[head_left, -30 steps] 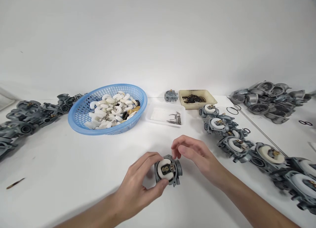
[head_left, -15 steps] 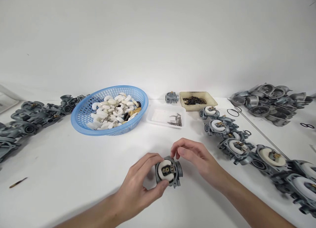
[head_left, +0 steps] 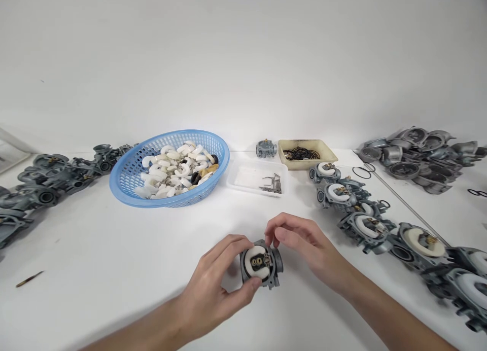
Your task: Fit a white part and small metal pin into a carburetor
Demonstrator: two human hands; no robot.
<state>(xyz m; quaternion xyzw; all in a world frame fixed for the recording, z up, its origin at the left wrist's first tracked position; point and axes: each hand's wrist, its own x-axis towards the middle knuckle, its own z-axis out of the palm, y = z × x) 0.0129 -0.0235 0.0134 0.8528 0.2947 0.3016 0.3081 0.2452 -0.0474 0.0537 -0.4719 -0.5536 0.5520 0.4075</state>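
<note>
A grey metal carburetor body (head_left: 274, 276) lies on the white table with its open bowl side up. A white C-shaped float (head_left: 249, 262) sits inside it, around two brass jets. My left hand (head_left: 218, 275) grips the carburetor from the left, fingers on the far rim and thumb on the near side by the float. My right hand (head_left: 299, 239) is at the carburetor's upper right edge, its thumb and fingers curled together near the float's hinge end. Whatever those fingertips hold is too small to make out.
A blue basket (head_left: 125, 191) holds several white floats. Beside it, a clear tray (head_left: 243, 181) contains thin metal pins, and a cream tray (head_left: 327, 152) contains black rubber rings. Carburetors with floats (head_left: 367, 226) line the right; metal bowls (head_left: 414, 153) lie behind. More carburetor bodies (head_left: 49, 176) stand left, near a thin tool (head_left: 29, 279).
Both hands keep nearly the same places on the carburetor. My right fingertips have shifted very slightly, and the whole view has drifted a little.
</note>
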